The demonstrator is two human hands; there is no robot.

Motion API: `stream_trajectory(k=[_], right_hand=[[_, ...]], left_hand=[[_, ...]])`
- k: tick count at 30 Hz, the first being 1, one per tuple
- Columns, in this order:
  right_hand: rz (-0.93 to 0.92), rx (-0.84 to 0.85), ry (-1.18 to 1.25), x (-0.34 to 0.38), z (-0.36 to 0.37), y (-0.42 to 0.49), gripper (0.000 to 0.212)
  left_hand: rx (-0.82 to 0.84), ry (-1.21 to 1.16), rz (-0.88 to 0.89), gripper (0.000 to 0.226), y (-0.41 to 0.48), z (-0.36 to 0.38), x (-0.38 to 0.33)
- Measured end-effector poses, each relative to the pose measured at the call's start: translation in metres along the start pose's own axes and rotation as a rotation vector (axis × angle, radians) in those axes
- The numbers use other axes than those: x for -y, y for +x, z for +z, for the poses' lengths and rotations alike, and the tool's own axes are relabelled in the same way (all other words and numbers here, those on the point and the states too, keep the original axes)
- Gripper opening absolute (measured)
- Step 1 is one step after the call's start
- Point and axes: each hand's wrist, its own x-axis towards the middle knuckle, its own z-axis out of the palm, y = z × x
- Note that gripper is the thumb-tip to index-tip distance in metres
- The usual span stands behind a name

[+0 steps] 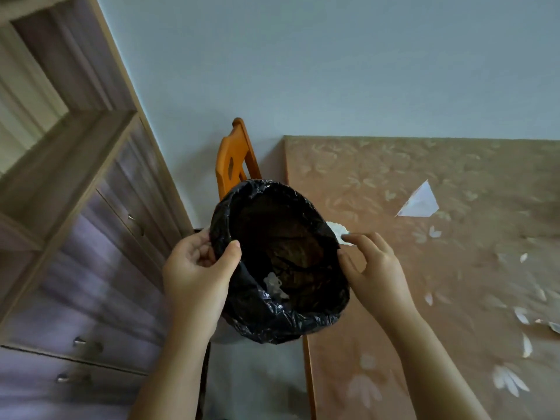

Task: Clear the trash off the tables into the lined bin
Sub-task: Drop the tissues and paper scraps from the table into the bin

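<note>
A bin lined with a black plastic bag (257, 322) is held up at the left edge of the table (394, 313). My left hand (197, 271) grips the bin's left rim, thumb over the liner. My right hand (372, 268) is at the right rim with fingers spread, fingertips touching a crumpled white tissue (338, 231) that lies on the table just behind the rim. Some pale crumpled trash (274, 284) lies inside the bin. A folded white paper (419, 201) lies farther back on the table.
The table has a tan floral cloth. An orange wooden chair (235, 159) stands behind the bin against the pale wall. A wooden cabinet with drawers and metal handles (88, 344) fills the left side. A small scrap (554, 327) sits at the right edge.
</note>
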Motion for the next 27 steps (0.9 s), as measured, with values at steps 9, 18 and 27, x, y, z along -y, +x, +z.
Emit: stream_trajectory(k=[9, 18, 27], right_hand=[[0.238, -0.177, -0.039, 0.06, 0.05, 0.01, 0.021], [0.27, -0.298, -0.047, 0.071, 0.051, 0.053, 0.021], [0.413, -0.41, -0.032, -0.009, 0.052, 0.113, 0.022]], left_hand=[[0.147, -0.061, 0.041, 0.017, 0.096, -0.061, -0.028], [0.24, -0.211, 0.167, 0.021, 0.154, -0.025, -0.065], [0.369, -0.163, 0.343, 0.017, 0.207, 0.086, -0.07]])
